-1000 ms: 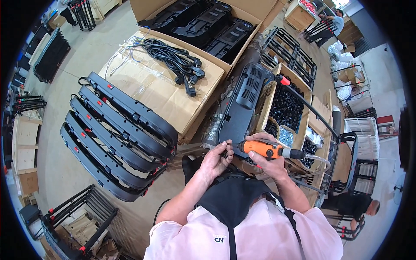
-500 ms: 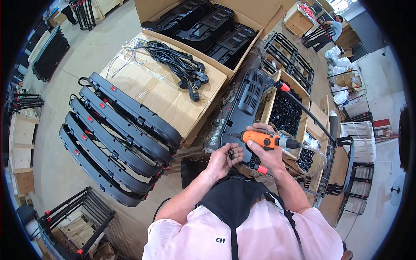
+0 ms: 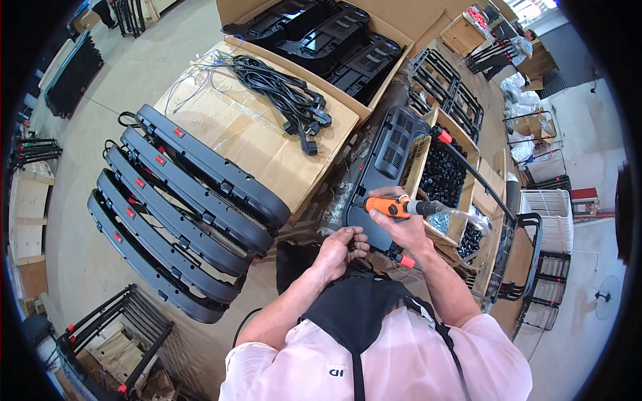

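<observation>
My right hand (image 3: 408, 232) grips an orange air screwdriver (image 3: 389, 206), its hose end toward the right. The tool lies over the near part of a black plastic housing (image 3: 376, 179) with a slotted vent at its far end. My left hand (image 3: 342, 250) is at the housing's near left edge, fingers curled over the palm. Small dark pieces, which look like screws, are in it, mostly hidden by the fingers. A black tube frame with red ends (image 3: 406, 261) runs along the housing's right side.
Wooden bins (image 3: 447, 175) of black parts stand on the right. Several black curved housings (image 3: 200, 174) stand in a row at left. Black power cables (image 3: 274, 93) lie on a cardboard box (image 3: 231, 137); behind it an open carton (image 3: 401, 63) holds black parts. Another person (image 3: 520, 50) stands far right.
My left fingers have curled in over the small pieces that lay on the open palm. The screwdriver has shifted slightly left and up, with my right hand around it.
</observation>
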Demonstrator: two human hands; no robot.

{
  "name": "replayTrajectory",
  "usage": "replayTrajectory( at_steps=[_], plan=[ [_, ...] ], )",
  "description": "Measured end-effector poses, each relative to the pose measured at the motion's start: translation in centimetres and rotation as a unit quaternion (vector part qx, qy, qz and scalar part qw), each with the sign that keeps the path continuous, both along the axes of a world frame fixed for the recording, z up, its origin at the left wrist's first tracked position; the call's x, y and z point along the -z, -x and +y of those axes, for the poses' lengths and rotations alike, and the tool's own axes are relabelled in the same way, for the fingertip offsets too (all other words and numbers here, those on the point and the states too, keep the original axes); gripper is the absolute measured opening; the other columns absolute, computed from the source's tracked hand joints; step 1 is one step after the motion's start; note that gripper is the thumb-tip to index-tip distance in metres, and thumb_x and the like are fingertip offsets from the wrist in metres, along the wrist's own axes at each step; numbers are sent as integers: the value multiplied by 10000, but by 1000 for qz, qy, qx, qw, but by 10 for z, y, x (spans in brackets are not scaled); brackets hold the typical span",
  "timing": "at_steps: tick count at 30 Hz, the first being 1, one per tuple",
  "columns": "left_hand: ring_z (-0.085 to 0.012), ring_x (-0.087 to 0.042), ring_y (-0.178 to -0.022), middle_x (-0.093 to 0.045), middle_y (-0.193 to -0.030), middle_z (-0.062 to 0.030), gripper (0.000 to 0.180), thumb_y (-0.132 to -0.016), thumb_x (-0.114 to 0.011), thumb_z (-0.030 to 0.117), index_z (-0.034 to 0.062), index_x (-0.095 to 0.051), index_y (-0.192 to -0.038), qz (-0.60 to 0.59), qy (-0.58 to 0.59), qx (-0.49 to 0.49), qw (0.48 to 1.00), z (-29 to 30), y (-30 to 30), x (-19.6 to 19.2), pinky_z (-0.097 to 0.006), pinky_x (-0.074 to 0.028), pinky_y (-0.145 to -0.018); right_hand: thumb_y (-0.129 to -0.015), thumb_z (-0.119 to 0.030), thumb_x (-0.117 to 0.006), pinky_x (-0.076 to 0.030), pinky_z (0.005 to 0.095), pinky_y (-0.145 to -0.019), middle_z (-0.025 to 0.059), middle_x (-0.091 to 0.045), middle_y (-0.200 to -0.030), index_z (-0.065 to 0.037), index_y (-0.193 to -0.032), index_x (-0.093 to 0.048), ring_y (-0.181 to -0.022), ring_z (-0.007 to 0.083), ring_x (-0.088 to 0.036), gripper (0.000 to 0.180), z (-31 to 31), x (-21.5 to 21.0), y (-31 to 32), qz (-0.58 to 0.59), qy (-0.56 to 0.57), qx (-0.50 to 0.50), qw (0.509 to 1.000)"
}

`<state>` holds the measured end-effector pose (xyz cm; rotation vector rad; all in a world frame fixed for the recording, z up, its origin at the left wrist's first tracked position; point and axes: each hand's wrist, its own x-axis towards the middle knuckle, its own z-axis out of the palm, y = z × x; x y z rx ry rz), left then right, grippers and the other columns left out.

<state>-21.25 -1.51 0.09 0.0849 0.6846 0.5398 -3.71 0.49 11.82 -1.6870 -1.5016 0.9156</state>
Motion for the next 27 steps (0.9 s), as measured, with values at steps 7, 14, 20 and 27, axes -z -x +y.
replayTrajectory(
  at_steps=[7, 14, 20, 27],
  plan=[
    [-210, -685, -827, -699, -1017, -119, 315, -1167, -421, 276, 12, -591, -1198, 12, -33, 41, 999, 0, 21, 7, -350, -595, -770, -892, -112, -810, -563, 313, -908, 75, -731, -1124, -30, -1200, -696, -1008, 156, -689, 338, 4, 2, 2, 19, 1, 3, 1000],
    [-214, -689, -849, -704, -1035, -116, 357, -1175, -389, 320, 30, -597, -1160, 9, -31, 21, 999, 0, 33, -3, -343, -594, -788, -891, -111, -808, -559, 312, -923, 83, -725, -1168, -31, -1213, -688, -1033, 149, -680, 353, 5, 8, 3, 12, 2, 5, 1000],
    [-188, -684, -877, -705, -1047, -102, 331, -1175, -389, 296, 33, -590, -1169, 30, -88, 43, 995, -2, 39, 14, -334, -571, -785, -895, -102, -806, -560, 310, -932, 79, -721, -1201, -34, -1264, -649, -1073, 141, -676, 407, 9, 1, 15, 80, 9, 39, 996],
    [-172, -668, -918, -696, -1050, -75, 301, -1159, -451, 274, 33, -629, -1128, 8, -56, 49, 997, -7, 32, 5, -313, -538, -792, -896, -108, -805, -554, 327, -986, 86, -720, -1198, -31, -1303, -617, -1111, 161, -685, 454, 8, 3, 3, 11, 26, -10, 1000]
  ],
)
